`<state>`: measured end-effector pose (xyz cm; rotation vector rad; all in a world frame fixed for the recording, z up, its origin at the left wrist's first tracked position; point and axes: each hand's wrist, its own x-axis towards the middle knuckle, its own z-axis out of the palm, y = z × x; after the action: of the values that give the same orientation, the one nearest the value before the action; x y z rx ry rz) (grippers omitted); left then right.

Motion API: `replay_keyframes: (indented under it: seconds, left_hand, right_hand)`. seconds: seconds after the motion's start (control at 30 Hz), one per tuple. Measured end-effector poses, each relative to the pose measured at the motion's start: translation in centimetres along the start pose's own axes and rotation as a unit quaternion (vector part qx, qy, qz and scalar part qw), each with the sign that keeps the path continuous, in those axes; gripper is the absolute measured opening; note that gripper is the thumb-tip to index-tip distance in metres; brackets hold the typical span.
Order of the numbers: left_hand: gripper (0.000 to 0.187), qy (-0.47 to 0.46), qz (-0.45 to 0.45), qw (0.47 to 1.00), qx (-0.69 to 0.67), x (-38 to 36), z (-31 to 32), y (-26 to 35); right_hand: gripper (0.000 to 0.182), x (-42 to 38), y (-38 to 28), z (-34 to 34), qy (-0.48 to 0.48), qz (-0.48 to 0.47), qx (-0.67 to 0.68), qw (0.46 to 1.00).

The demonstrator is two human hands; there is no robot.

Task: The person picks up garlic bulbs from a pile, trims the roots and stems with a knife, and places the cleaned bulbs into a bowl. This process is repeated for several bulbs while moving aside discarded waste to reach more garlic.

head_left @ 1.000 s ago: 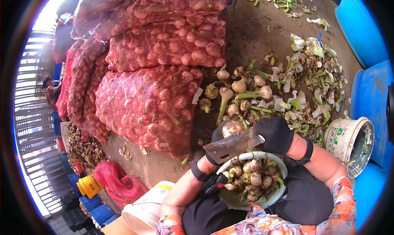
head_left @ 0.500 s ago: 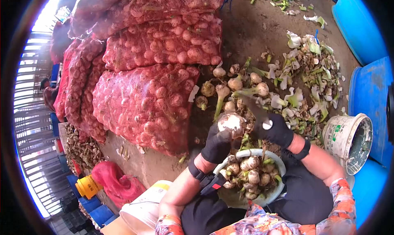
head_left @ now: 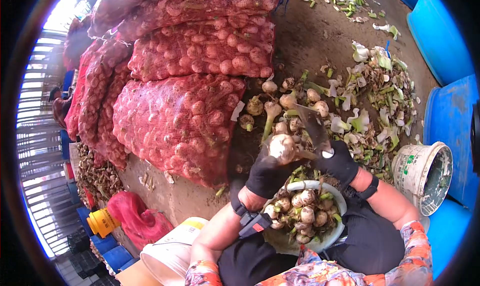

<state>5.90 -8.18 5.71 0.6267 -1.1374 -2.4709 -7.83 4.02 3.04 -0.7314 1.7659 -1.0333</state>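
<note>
Left hand (head_left: 267, 175) in a black glove is wrapped around a pale, round garlic bulb (head_left: 282, 147), held up just above the white bowl (head_left: 340, 201) of bulbs in the lap. Right gloved hand (head_left: 339, 163) is closed tight on a flat steel cleaver (head_left: 312, 126), blade right beside the bulb.

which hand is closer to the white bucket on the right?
Right. The right hand, holding the cleaver, is beside the white bucket; the left hand, holding a bulb, is farther away.
</note>
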Motion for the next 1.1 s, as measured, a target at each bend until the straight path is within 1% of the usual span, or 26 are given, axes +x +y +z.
replay_keyframes:
  seconds: [0.03, 0.07, 0.1, 0.13, 0.2, 0.23, 0.27, 0.3, 0.37, 0.4, 0.43, 0.47, 0.5, 0.53, 0.57, 0.63, 0.67, 0.7, 0.73, 0.8, 0.83, 0.9, 0.97, 1.03, 1.07, 1.1]
  left_hand:
    - [0.022, -0.039, 0.006, 0.959, 0.279, -0.3, -1.1, 0.1]
    - [0.016, -0.072, 0.033, 0.842, 0.534, -0.6, -2.2, 0.2]
    - [0.018, -0.071, -0.109, 0.963, 0.235, -0.8, -2.6, -0.6]
    - [0.020, 0.015, -0.232, 0.969, -0.080, -1.0, -2.9, -1.3]
    - [0.027, -0.015, -0.256, 0.962, -0.093, -1.2, -3.2, -2.1]
    - [0.023, 0.038, -0.235, 0.967, -0.091, -1.1, -3.2, -2.3]
    - [0.021, 0.091, -0.213, 0.969, -0.088, -1.0, -3.2, -2.4]
    - [0.021, 0.087, -0.214, 0.969, -0.089, -0.8, -3.6, -2.7]
    - [0.021, 0.114, -0.171, 0.976, -0.073, -1.0, -4.5, -3.7]
    - [0.020, 0.136, -0.157, 0.975, -0.077, -1.0, -4.1, -3.6]
    - [0.020, 0.134, -0.157, 0.975, -0.077, -1.2, -3.0, -2.7]
    - [0.020, 0.114, -0.109, 0.983, -0.098, -1.4, -1.5, -1.1]
    - [0.020, 0.094, -0.062, 0.986, -0.120, -1.6, -0.9, -0.2]
    - [0.021, 0.048, -0.067, 0.995, -0.063, -2.0, -1.7, 0.5]
    - [0.031, -0.009, -0.022, 0.996, 0.090, -2.3, -2.0, 0.9]
    - [0.060, -0.323, -0.114, 0.926, 0.156, -2.2, -3.7, 0.5]
    - [0.065, -0.365, -0.146, 0.904, 0.170, -2.9, -4.0, 0.0]
    - [0.048, -0.295, -0.204, 0.919, 0.163, -3.0, -4.6, 0.2]
    - [0.043, -0.151, -0.192, 0.944, 0.223, -2.6, -5.8, 0.1]
    - [0.034, 0.117, -0.194, 0.964, 0.140, -0.6, -10.6, -1.1]
    - [0.030, 0.233, -0.203, 0.951, -0.003, 0.8, -13.3, -2.0]
    - [0.036, 0.286, -0.264, 0.917, -0.084, 3.8, -15.2, -2.6]
    - [0.036, 0.305, -0.251, 0.908, -0.139, 7.2, -18.1, -5.5]
    - [0.039, 0.325, -0.244, 0.894, -0.191, 8.4, -24.0, -10.4]
    - [0.039, 0.192, -0.132, 0.968, 0.098, 8.4, -28.7, -13.0]
    - [0.038, 0.092, -0.058, 0.953, 0.283, 7.9, -29.4, -13.2]
  right_hand:
    - [0.021, 0.2, 0.2, -0.5, -0.001, 0.001, -0.001, 1.000]
    - [0.025, 0.4, 0.7, -1.2, -0.001, -0.026, -0.021, 0.999]
    - [0.028, 0.5, 1.1, -1.8, 0.000, -0.051, -0.040, 0.998]
    - [0.029, 0.4, 1.3, -1.9, 0.001, -0.053, -0.018, 0.998]
    - [0.031, 0.9, 2.1, -2.0, 0.014, -0.031, -0.050, 0.998]
    - [0.032, 1.1, 2.2, -2.1, 0.040, -0.035, -0.065, 0.996]
    - [0.022, 1.2, 2.0, -2.5, 0.076, -0.031, -0.135, 0.987]
    - [0.022, 1.1, 1.5, -2.5, 0.079, -0.031, -0.137, 0.987]
    - [0.014, 0.2, 0.7, -2.0, 0.112, -0.068, 0.049, 0.990]
    - [0.009, 0.0, 2.2, -0.9, 0.095, -0.102, 0.076, 0.987]
    - [0.011, 0.0, 2.8, -0.2, -0.005, -0.049, 0.058, 0.997]
    - [0.015, 0.8, 5.2, 1.0, -0.094, -0.028, -0.137, 0.986]
    - [0.020, 1.2, 7.2, 1.8, -0.178, -0.005, -0.325, 0.929]
    - [0.024, 0.3, 7.1, 1.6, -0.180, 0.016, -0.285, 0.941]
    - [0.028, -0.4, 7.1, 1.3, -0.185, 0.037, -0.244, 0.951]
    - [0.028, -0.5, 7.5, 0.8, -0.149, 0.069, -0.244, 0.956]
    - [0.029, -0.2, 7.7, 0.4, -0.122, 0.073, -0.233, 0.962]
    - [0.030, 0.1, 8.1, -0.1, -0.095, 0.078, -0.221, 0.968]
    - [0.031, 0.1, 7.2, -0.8, -0.073, 0.103, -0.186, 0.974]
    - [0.028, 0.3, 6.9, -0.8, -0.059, 0.107, -0.130, 0.984]
    - [0.025, 0.5, 6.7, -1.0, -0.043, 0.109, -0.077, 0.990]
    - [0.026, 0.9, 6.5, -1.1, -0.057, 0.078, -0.074, 0.993]
    - [0.027, 1.2, 5.9, -1.1, -0.068, 0.124, -0.095, 0.985]
    - [0.027, 1.0, 5.7, -1.1, -0.065, 0.097, -0.088, 0.989]
    - [0.028, 1.0, 5.8, -1.0, -0.050, 0.090, -0.084, 0.991]
    - [0.029, 0.9, 5.8, -1.0, -0.034, 0.083, -0.080, 0.993]
